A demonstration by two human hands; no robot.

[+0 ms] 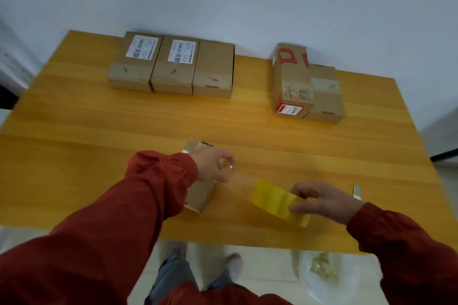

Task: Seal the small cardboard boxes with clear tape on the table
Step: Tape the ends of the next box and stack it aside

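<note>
A small cardboard box lies near the table's front edge, mostly hidden under my left hand. That hand pinches the free end of a clear tape strip above the box. The strip runs rightward to a yellowish tape roll, which my right hand grips from the right. Three closed boxes stand in a row at the back left. Two more boxes sit at the back right, one with red markings.
A small knife or blade lies on the wooden table to the right of my right hand. A clear plastic bag with yellowish bits lies on the floor below the table's front edge. A white wall stands behind.
</note>
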